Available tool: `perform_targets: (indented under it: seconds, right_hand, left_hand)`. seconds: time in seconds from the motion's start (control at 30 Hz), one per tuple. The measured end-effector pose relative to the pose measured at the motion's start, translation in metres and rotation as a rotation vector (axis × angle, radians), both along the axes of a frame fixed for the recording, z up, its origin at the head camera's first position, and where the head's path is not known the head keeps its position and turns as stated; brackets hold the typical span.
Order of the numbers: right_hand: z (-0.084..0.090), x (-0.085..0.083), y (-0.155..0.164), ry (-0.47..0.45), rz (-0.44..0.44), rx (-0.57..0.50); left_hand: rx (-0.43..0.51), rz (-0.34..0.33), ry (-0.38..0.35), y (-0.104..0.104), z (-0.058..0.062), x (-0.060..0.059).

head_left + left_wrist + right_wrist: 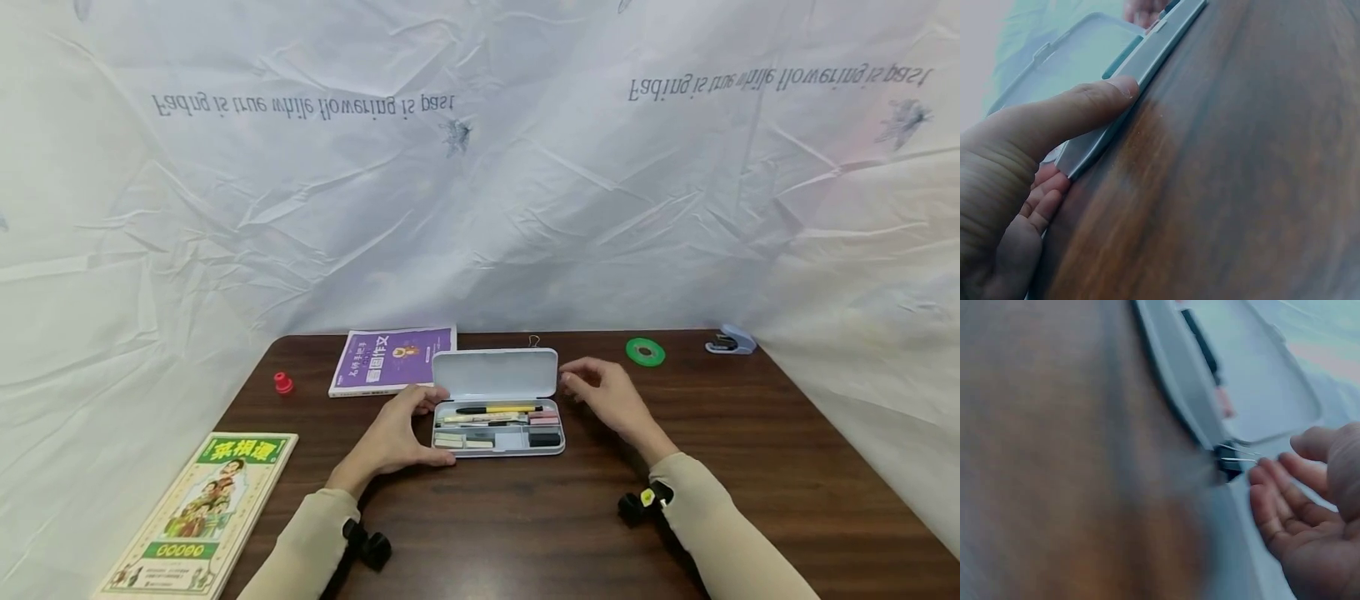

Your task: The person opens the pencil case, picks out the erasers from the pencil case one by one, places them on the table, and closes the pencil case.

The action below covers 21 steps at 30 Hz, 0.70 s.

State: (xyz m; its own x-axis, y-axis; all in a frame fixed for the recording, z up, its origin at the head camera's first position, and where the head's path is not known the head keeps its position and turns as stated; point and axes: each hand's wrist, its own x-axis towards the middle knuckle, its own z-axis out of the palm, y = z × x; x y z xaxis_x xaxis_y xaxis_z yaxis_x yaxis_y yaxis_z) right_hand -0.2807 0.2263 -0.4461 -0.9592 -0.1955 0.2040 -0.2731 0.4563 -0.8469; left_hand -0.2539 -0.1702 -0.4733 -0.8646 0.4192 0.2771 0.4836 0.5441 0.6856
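A white pencil case (pixel 499 452) lies on the table with its lid (pixel 495 374) raised at the back. Inside are a yellow-and-black pen (pixel 502 409), other pens, pale erasers (pixel 465 441) and a black block (pixel 544 439). My left hand (pixel 393 433) grips the case's left end; in the left wrist view the thumb (pixel 1088 107) presses its front wall. Beside the right edge of the lid, my right hand (pixel 611 400) hovers with loosely bent fingers and nothing in them. A black binder clip (pixel 1229 460) shows near those fingers in the right wrist view; the head view places it behind the lid.
A purple book (pixel 393 358) lies behind the case at left, and a green-and-yellow book (pixel 202 508) at the near left. A small red object (pixel 282 382) stands at the left. Toward the back right are a green disc (pixel 645 352) and a light blue stapler (pixel 732 340).
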Motion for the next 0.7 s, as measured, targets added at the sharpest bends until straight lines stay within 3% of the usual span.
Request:
perform_targets:
  seconds: [0.13, 0.27, 0.43, 0.57, 0.7]
  right_hand:
    - [0.018, 0.005, 0.009, 0.126, 0.001, -0.005]
    - [0.026, 0.008, 0.002, 0.173, 0.137, -0.008]
    - [0.019, 0.012, -0.013, 0.175, 0.285, 0.155]
    - [0.014, 0.014, -0.017, 0.185, 0.326, 0.286]
    - [0.012, 0.013, -0.018, 0.218, 0.369, 0.347]
  left_hand:
    - [-0.035, 0.014, 0.013, -0.002, 0.001, 0.001]
    - [-0.031, 0.026, 0.007, -0.004, 0.002, 0.002]
    - [-0.029, 0.037, -0.011, -0.004, 0.001, 0.004]
    - [-0.024, 0.038, -0.019, -0.003, 0.0, 0.003]
    - [-0.018, 0.039, -0.026, -0.002, 0.0, 0.002]
